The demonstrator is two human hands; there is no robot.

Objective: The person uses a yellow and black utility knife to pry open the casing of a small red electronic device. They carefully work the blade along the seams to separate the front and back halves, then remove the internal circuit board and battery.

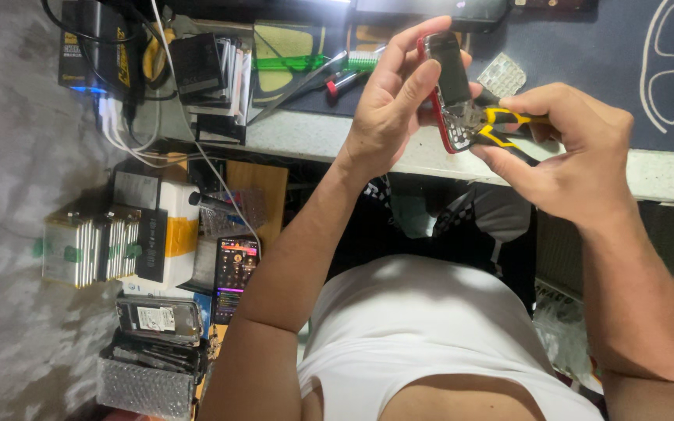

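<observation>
Gripping a red phone (448,86) upright above the desk edge (431,160), the left hand (388,109) was closed while yellow-handled pliers (501,125), clenched in the right hand (571,148), were pressed against its still unopened lower casing.

A pale table (431,160) runs across the upper part of the view, its top partly covered by a dark blue mat (587,54) with white curved lines. A rough grey wall (9,195) fills the left side. Below the table edge stands a wooden shelf (263,183) crowded with small boxes and electronic parts. Bright light falls from above, near the table's far edge.
</observation>
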